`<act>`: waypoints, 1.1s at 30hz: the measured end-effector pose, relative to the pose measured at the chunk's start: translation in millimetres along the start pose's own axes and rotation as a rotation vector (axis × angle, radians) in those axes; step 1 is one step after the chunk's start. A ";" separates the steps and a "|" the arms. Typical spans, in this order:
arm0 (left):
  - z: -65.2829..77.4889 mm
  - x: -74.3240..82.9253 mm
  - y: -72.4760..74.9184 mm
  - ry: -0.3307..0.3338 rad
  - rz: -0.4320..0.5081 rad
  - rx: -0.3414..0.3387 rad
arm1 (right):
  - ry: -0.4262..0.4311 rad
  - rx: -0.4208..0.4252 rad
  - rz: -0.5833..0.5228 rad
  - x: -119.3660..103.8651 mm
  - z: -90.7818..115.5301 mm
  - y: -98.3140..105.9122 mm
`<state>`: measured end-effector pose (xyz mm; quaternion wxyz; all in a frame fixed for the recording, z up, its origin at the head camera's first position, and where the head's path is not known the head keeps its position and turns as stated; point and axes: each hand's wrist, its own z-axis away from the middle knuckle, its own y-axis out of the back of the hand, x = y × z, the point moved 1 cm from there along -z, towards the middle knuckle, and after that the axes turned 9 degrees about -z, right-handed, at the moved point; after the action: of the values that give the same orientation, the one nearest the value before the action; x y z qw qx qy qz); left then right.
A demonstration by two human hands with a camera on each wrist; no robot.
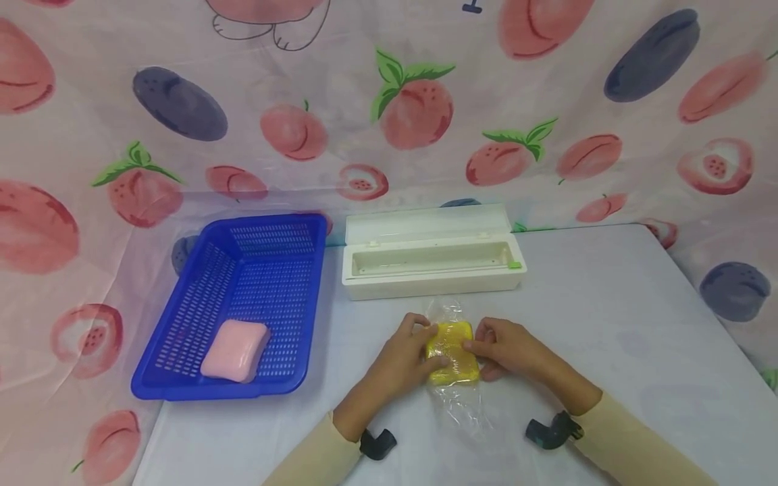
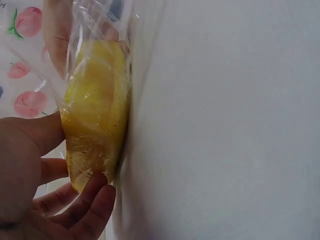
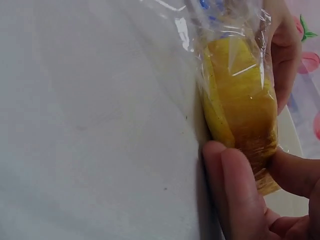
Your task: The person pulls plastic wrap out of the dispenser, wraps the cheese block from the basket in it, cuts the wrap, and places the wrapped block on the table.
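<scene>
A yellow soap bar (image 1: 453,354) lies on the white table, wrapped in clear plastic film (image 1: 463,408) whose loose ends stick out on the near and far sides. My left hand (image 1: 398,358) grips its left side, with the thumb on top. On the right side, my right hand (image 1: 510,347) pinches the bar between thumb and fingers. Both wrist views show the film drawn closely round the yellow bar (image 2: 97,100), with crinkled film over the bar (image 3: 242,95) and fingers along its lower edge.
A blue plastic basket (image 1: 306,297) stands at the left with a pink soap bar (image 1: 234,351) inside. Behind the hands, a white film dispenser box (image 1: 434,287) has its lid (image 1: 428,226) raised. A fruit-patterned cloth (image 1: 365,101) hangs behind the table (image 1: 638,324).
</scene>
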<state>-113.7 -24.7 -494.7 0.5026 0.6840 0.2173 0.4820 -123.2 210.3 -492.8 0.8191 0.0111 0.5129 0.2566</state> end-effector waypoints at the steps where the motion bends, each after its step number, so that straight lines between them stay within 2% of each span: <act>1: 1.4 0.8 0.9 -0.001 -0.009 0.008 | -0.001 -0.015 -0.014 0.7 1.2 0.4; 5: 8.2 3.6 4.2 0.003 -0.002 0.045 | -0.008 -0.078 -0.081 4.7 7.6 1.7; 8: 15.6 5.5 7.1 0.026 0.056 0.072 | -0.034 -0.110 -0.106 7.1 14.9 2.2; 11: 25.0 6.6 9.7 0.075 0.141 0.058 | -0.066 -0.147 -0.118 8.8 24.0 2.4; 14: 34.7 6.8 10.4 0.158 0.350 -0.044 | -0.083 -0.201 -0.131 10.8 32.8 1.8; 18: 46.7 9.4 8.4 0.316 0.768 -0.203 | -0.095 -0.261 -0.179 14.3 41.7 -0.7; 20: 51.3 11.5 5.7 0.373 0.923 -0.245 | -0.104 -0.287 -0.226 15.9 44.7 -3.0; 23: 55.6 15.1 0.5 0.408 1.072 -0.265 | -0.127 -0.319 -0.315 18.5 47.8 -7.2; 28: 58.0 18.6 -5.3 0.418 1.157 -0.228 | -0.144 -0.379 -0.443 22.6 50.5 -12.5; 33: 59.8 20.7 -3.2 0.409 1.106 -0.196 | -0.124 -0.454 -0.500 26.5 51.2 -11.7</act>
<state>-51.5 -35.8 -490.2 0.1858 0.5395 -0.1240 0.8118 -66.0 224.1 -494.0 0.8679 -0.2820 0.3787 0.1543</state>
